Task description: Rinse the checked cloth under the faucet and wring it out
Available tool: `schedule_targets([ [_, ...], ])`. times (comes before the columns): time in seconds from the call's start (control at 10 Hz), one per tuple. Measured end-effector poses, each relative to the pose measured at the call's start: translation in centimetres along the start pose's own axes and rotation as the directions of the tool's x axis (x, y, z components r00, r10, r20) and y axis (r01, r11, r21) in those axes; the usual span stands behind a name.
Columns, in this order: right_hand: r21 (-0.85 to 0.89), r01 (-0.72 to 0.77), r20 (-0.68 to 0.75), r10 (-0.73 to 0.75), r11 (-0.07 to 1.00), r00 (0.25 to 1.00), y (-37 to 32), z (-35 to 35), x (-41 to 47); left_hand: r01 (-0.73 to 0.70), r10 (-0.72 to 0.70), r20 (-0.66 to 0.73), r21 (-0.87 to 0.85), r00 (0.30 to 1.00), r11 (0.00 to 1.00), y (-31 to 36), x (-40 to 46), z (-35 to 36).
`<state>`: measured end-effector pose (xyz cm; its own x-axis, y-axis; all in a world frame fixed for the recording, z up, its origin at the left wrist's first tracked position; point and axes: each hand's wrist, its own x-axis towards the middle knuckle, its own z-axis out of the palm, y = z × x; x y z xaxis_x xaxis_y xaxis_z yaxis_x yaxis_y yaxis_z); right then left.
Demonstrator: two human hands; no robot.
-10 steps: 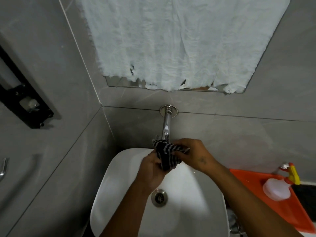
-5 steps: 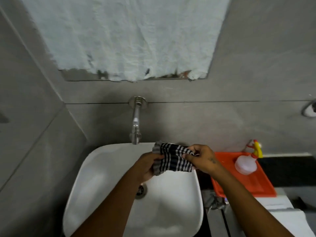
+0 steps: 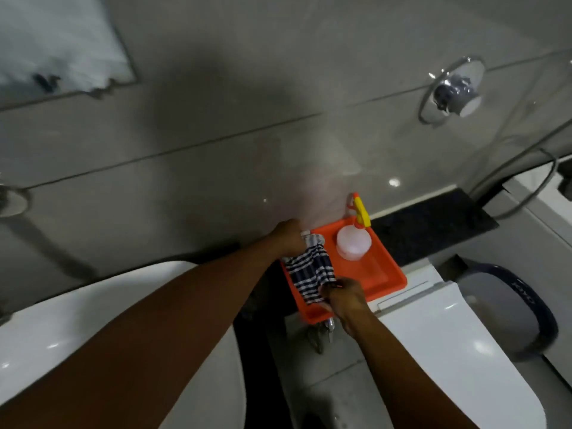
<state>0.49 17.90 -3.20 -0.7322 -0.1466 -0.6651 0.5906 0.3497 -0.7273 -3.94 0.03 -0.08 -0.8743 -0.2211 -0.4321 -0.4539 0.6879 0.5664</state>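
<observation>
left hand [image 3: 289, 239] fingers curled tight on the far end of the checked cloth [image 3: 311, 270]; right hand [image 3: 345, 297] pinching the near end closed. cloth stretched between the two, hanging over the left edge of the orange tray [image 3: 383, 274], whether touching it cannot be told. spray bottle [image 3: 353, 241] stands on the tray just beside the cloth. white sink [image 3: 55, 332] off to the left, faucet out of frame. judgement: rinsing and wringing look finished, cloth being laid down. to do it well: lower both ends together, keep it spread flat, clear of the bottle, drips inside the tray.
</observation>
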Motion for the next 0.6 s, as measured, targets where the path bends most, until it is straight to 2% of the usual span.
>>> schedule_targets([
  [0.1, -0.083, 0.007, -0.034, -0.010, 0.997, 0.999, 1.5, 0.1, 3.8, -0.046, 0.045, 0.009, 0.136, 0.999, 0.990, -0.8, 3.7, 3.3],
  [0.3, -0.247, -0.048, 0.042, 0.060, 0.968, 0.997, 3.9, 0.7, 10.4, -0.032, 0.024, 0.026, 0.369, 0.999, 0.929, -4.5, 8.1, 8.6],
  [0.4, -0.372, -0.023, 0.093, 0.062, 0.928, 0.994, 3.9, 1.2, 11.7, -0.014, 0.008, 0.018, 0.382, 1.000, 0.924, -4.9, 8.6, 9.3],
  [0.5, -0.555, 0.073, 0.103, -0.019, 0.829, 0.995, 2.8, 1.7, 11.1, -0.022, 0.026, -0.002, 0.476, 1.000, 0.879, -4.3, 8.2, 8.8],
  [0.6, -0.664, 0.165, 0.097, -0.135, 0.729, 0.986, 1.4, 1.7, 8.9, -0.057, 0.061, 0.010, 0.540, 0.998, 0.839, -4.1, 6.2, 8.3],
])
